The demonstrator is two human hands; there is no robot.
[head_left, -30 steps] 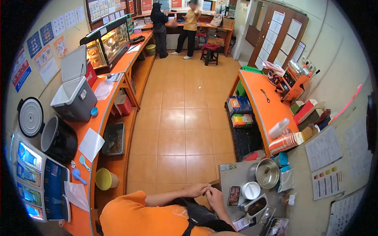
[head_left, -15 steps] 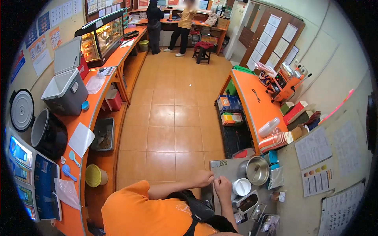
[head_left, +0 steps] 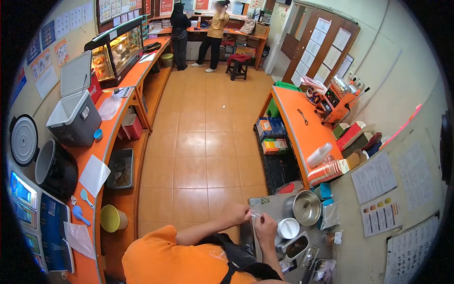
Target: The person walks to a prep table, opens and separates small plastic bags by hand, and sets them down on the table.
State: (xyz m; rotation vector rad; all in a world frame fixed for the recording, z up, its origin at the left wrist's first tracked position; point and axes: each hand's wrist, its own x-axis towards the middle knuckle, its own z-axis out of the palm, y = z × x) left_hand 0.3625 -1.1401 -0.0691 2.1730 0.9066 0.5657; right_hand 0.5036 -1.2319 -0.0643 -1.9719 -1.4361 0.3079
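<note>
My left hand (head_left: 236, 214) and my right hand (head_left: 266, 226) are close together over the left edge of the metal counter (head_left: 272, 203). Both are closed on a small clear plastic piece (head_left: 255, 214) stretched between their fingertips. Right of my right hand stands a white round tub (head_left: 288, 228), with a steel bowl (head_left: 306, 208) behind it. A metal container with dark contents (head_left: 296, 245) sits nearer to me, beside my right forearm.
An orange table (head_left: 295, 113) with stacked cups (head_left: 326, 173) and an orange machine (head_left: 338, 102) stands ahead right. Along the left runs an orange counter (head_left: 116, 124) with a grey cooler (head_left: 78, 118) and black pot (head_left: 56, 168). Two people (head_left: 179, 35) (head_left: 215, 35) stand at the back.
The view has shifted, so the room sits further left. My hands have moved over the counter's edge, and a clear plastic piece now shows between them. The phone on the counter is no longer visible.
</note>
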